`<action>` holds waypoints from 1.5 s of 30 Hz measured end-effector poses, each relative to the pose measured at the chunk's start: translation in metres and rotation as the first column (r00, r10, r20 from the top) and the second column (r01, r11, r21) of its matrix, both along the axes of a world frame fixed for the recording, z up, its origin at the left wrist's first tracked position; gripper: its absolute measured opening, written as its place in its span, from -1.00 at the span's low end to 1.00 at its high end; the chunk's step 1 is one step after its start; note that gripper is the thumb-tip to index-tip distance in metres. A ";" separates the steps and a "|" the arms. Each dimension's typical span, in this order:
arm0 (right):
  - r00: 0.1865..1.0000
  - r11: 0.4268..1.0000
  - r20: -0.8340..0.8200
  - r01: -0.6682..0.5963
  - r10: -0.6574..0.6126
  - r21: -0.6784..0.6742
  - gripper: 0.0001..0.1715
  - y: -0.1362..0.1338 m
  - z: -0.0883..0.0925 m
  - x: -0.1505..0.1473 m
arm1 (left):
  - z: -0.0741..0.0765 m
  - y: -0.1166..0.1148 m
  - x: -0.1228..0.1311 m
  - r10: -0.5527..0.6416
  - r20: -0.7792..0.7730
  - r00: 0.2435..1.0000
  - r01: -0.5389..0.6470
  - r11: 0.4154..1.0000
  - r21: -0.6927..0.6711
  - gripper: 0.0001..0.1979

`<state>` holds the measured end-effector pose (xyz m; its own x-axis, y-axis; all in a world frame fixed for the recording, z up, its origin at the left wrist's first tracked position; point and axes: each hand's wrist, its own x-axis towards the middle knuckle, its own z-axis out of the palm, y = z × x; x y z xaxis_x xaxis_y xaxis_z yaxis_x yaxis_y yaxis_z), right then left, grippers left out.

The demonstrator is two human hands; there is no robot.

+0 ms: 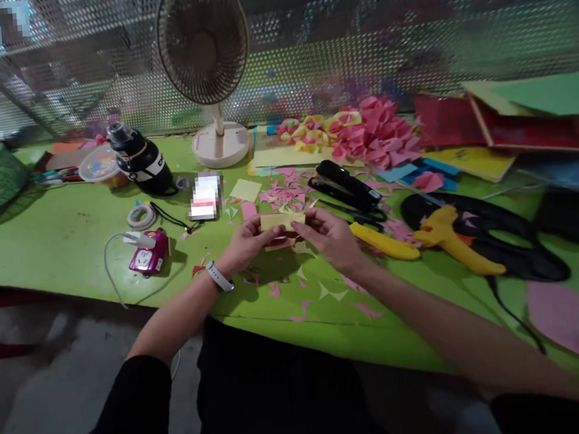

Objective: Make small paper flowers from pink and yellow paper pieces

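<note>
Pale-yellow rectangular paper [283, 222]: my left hand [252, 242] and right hand [330, 237], grips pinching opposite ends, probably to steady it.

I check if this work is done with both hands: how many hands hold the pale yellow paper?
2: the left hand at the left end of the pale yellow paper, the right hand at its right end. Parts of them may be hidden behind it.
</note>
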<state>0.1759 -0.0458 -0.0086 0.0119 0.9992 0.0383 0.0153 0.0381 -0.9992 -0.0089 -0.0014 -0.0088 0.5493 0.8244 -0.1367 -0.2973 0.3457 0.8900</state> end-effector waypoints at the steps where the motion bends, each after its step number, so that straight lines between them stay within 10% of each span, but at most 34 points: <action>1: 1.000 1.000 -0.007 0.000 0.000 0.000 -0.65 0.000 0.000 0.000 | 0.000 0.000 0.000 0.005 0.007 1.000 -0.005 1.000 0.003 -0.58; 23: 0.978 0.985 0.157 0.122 -0.140 0.118 -0.69 0.000 -0.005 0.004 | -0.010 0.003 -0.002 0.024 -0.084 0.996 -0.015 0.994 0.108 -0.59; 45: 0.993 0.998 0.106 -0.040 0.046 -0.054 -0.54 0.001 -0.012 0.005 | -0.010 0.003 -0.001 0.067 -0.060 0.996 -0.056 0.983 0.175 -0.67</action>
<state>0.1810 -0.0449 -0.0204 -0.0323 0.9994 -0.0147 0.1217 -0.0106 -0.9925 -0.0095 0.0014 -0.0184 0.4915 0.8706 -0.0232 -0.2522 0.1678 0.9530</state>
